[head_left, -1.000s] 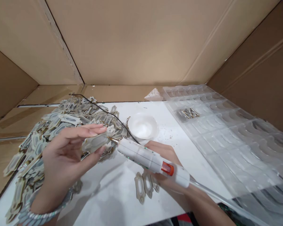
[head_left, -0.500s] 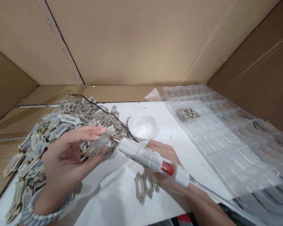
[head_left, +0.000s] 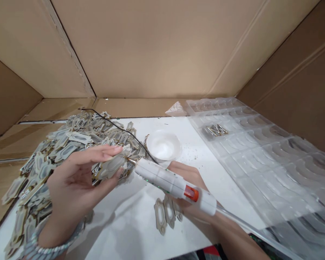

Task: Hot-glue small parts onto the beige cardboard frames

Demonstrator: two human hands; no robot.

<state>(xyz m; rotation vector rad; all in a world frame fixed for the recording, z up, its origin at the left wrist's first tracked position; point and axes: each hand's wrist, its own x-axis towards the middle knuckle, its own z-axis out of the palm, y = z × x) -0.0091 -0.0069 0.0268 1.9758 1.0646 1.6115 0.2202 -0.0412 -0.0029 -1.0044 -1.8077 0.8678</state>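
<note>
My left hand (head_left: 70, 187) pinches a pale ornate frame-shaped piece (head_left: 111, 167) between its thumb and fingertips. My right hand (head_left: 188, 177) is wrapped round a white glue gun (head_left: 162, 178) with a red switch. The gun's metal tip touches or almost touches the right end of the piece; I cannot tell which. A clear glue stick (head_left: 241, 220) runs out of the gun's rear. Under my left hand spreads a heap of similar pieces (head_left: 67, 144), some showing white-and-gold scrollwork. Several more frame pieces (head_left: 160, 216) lie below the gun, partly covered by my right hand.
A small white bowl (head_left: 164, 139) stands behind the gun, and a black cord (head_left: 124, 129) crosses the heap. On the right lies a clear compartment tray (head_left: 249, 155) with small metal parts (head_left: 218, 130) in it. Cardboard walls (head_left: 162, 50) enclose the white board (head_left: 141, 231).
</note>
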